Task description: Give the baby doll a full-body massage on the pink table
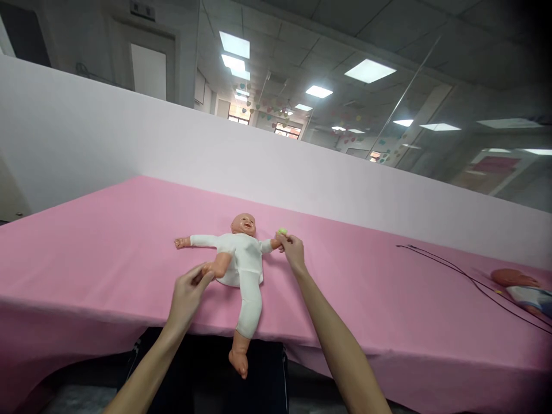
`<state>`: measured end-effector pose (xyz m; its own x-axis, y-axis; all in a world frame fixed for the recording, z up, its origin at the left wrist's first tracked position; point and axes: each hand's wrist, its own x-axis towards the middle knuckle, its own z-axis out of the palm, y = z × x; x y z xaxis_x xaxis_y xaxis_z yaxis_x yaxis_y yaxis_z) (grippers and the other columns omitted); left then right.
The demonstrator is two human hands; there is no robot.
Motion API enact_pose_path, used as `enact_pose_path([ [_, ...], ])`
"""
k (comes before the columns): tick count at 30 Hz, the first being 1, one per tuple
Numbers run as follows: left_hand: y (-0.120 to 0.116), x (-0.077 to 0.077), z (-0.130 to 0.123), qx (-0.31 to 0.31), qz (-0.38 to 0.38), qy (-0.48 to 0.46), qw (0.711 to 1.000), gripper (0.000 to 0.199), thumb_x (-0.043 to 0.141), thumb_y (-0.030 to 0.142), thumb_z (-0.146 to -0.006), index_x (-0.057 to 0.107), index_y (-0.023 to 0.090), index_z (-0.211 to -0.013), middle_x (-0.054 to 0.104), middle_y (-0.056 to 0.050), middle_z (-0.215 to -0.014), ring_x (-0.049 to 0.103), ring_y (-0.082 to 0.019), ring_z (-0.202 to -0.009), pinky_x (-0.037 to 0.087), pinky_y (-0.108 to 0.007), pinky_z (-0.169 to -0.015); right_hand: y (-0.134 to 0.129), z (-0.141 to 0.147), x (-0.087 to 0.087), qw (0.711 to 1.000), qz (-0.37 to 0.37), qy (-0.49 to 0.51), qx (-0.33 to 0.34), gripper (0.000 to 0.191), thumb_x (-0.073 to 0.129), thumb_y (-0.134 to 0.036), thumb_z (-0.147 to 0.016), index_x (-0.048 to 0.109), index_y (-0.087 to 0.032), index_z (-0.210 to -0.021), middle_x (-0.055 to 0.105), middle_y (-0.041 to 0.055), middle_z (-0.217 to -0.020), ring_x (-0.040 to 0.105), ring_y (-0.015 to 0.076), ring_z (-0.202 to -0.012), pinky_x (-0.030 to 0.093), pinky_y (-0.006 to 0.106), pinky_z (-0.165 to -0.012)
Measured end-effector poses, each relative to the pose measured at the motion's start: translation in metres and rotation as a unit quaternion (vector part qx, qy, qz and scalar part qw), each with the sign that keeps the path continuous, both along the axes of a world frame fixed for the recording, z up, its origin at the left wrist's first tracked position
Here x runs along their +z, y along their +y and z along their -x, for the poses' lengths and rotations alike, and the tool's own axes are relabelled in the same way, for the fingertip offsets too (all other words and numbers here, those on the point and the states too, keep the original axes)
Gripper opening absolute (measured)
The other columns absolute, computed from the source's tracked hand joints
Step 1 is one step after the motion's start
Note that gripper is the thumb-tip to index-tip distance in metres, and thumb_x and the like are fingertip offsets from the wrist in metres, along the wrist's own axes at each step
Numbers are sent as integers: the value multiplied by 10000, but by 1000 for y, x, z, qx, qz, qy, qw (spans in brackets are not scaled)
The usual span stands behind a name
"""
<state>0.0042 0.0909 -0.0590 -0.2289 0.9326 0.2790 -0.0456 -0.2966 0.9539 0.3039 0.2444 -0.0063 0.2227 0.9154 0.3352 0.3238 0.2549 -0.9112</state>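
Head view put the baby doll just below the middle of the frame, face up on a pink cloth. I saw the left hand, fingers closed, pinching the foot of the doll's bent leg. The right hand had its fingertips together at the doll's hand on the right side of its body in the frame, with a small yellow-green piece at them; I could not tell what that piece was. The doll's other leg reached past the cloth's front edge, above dark trousers at lower centre. Toward the right edge I made out a second doll and a thin black cord. A white partition ran behind the cloth, with lit ceiling panels at the top.
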Motion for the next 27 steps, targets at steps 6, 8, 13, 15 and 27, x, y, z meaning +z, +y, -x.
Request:
enact_pose_path([
  [6, -90, -71, 25, 1, 75, 37, 997, 456, 783, 591, -815, 834, 197, -1040, 805, -92, -1114, 751, -332, -1074, 606, -340, -925, 10, -48, -40, 975, 111, 115, -153, 363, 826, -400, -723, 589, -183, -554, 602, 20, -493, 546, 152, -491, 437, 270, -496],
  [8, -101, -84, 27, -8, 82, 39, 996, 458, 785, 596, -809, 838, 206, -1044, 803, -95, -1122, 756, -330, -1061, 612, -340, -922, 6, -49, -51, 973, 120, 124, -154, 374, 820, -406, -728, 574, -188, -549, 586, 17, -475, 513, 144, -453, 413, 270, -463],
  [13, -80, -57, 27, 8, 63, 50, 997, 443, 751, 591, -846, 827, 201, -1042, 803, -89, -1096, 741, -315, -1085, 580, -336, -960, 1, -34, -28, 984, 47, 123, -119, 435, 833, -532, -723, 602, -182, -610, 632, 22, -568, 573, 149, -536, 490, 277, -543],
  [15, -54, -31, 23, 12, 34, 53, 998, 424, 755, 569, -852, 816, 195, -1042, 796, -85, -1112, 726, -309, -1101, 565, -333, -957, -4, -19, -10, 994, -17, 90, -59, 475, 810, -613, -738, 638, -175, -671, 644, 20, -606, 575, 151, -561, 500, 284, -567],
  [27, 52, 17, -13, -37, -21, 9, 999, 417, 709, 521, -882, 797, 132, -1003, 796, -122, -1072, 715, -311, -1048, 534, -370, -925, -32, 49, -13, 980, -50, -149, 124, 268, 678, -442, -881, 732, -183, -843, 756, 70, -839, 666, 202, -726, 513, 321, -687],
])
